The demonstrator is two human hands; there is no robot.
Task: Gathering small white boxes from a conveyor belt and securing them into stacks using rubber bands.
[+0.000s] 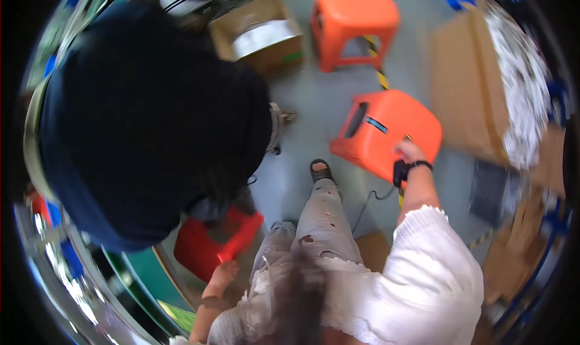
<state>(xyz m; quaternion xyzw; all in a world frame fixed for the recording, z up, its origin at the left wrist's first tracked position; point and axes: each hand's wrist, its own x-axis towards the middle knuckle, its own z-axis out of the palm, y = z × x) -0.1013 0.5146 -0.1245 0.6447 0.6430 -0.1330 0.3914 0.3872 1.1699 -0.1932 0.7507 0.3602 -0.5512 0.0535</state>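
The orange stool (414, 115) stood on the floor (302, 115) ahead of me and to my right, short of a second orange stool (356, 6) and just left of a large cardboard box (462, 85). I judged it light for its size, being moulded plastic, with a stiff shell, a smooth seat that bare fingers could slip on, and little risk of breakage. The soundest holds appeared to be the dark oblong slot in its left side and the small opening in the seat; the rim would serve as a third. My right hand (409, 151) was over the near part of the seat, fingers partly curled beside that opening; I could not tell whether they had hold of it. My left hand (223, 274) met the near end of a red plastic piece (193, 251), fingers bent; blur left its closure uncertain. That piece lay low on my left and looked thin-walled and rigid, best taken by its edge. In appearance, the stool was bright orange, with a rounded square seat, splayed legs and a dark strip near the slot.
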